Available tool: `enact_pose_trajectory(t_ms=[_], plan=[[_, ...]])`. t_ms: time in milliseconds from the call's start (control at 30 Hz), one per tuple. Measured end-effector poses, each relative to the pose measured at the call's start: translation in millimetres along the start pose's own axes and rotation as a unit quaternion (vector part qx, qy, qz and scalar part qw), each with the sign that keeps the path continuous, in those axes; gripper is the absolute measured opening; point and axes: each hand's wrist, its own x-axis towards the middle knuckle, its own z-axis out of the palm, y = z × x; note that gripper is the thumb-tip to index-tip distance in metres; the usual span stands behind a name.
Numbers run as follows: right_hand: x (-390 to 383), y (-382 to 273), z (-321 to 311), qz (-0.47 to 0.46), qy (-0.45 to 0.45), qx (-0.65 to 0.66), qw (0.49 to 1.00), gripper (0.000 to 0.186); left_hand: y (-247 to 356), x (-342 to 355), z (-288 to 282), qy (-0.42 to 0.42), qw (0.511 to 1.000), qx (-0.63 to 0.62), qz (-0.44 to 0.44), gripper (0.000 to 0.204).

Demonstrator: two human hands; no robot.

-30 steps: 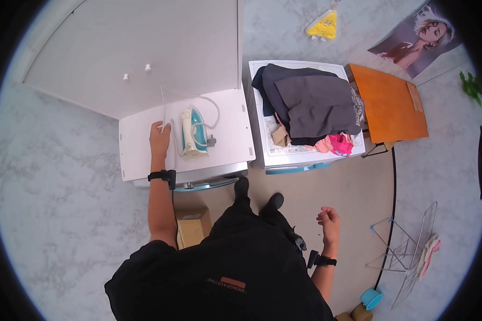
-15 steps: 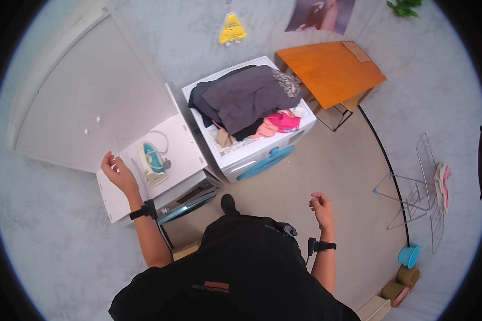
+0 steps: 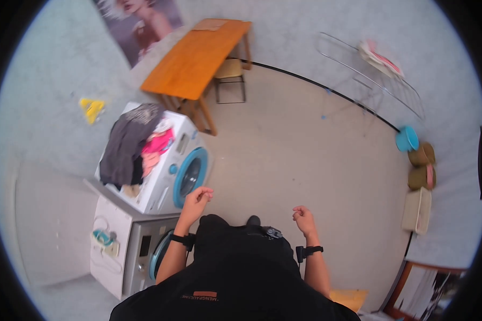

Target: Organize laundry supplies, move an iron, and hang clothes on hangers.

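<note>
Left hand (image 3: 197,199) is swinging away empty, leaving the iron (image 3: 102,237) near the counter's (image 3: 118,220) back edge! Right hand (image 3: 304,218) is hanging loose, empty

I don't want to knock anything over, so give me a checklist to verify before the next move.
1. Bare left hand free: ok, appears empty.
2. Bare right hand free: ok, appears empty.
3. White-and-teal iron set down: ok, on the white rectangular surface.
4. Iron switched off: cannot tell, too small and blurred.
5. Top of the white boxy washing machine clear: not ok, a dark-grey fabric garment and pink clothes are heaped there.
</note>
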Motion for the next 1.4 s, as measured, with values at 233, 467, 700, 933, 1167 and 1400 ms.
enact_pose_trajectory(t_ms=[233,467,700,933,1167,1400], plan=[[11,126,-1,0.104,0.108,0.184,0.971,0.021,-27,100,113,-0.152,0.981,0.119,0.02,0.02],[84,202,35,0.131,0.16,0.268,0.941,0.021,-98,214,174,-0.253,0.95,0.178,0.032,0.019],[113,221,9,0.154,0.21,0.23,0.938,0.025,-125,326,225,-0.298,0.927,0.226,0.005,0.021],[109,258,-63,0.191,0.287,0.13,0.93,0.026,-112,445,392,-0.375,0.893,0.236,0.078,0.019],[92,259,-21,0.339,0.406,0.371,0.764,0.021,-36,501,564,-0.504,0.83,0.212,0.114,0.021],[97,274,15,0.416,0.385,0.614,0.549,0.022,-14,512,695,-0.578,0.757,0.274,0.134,0.021]])
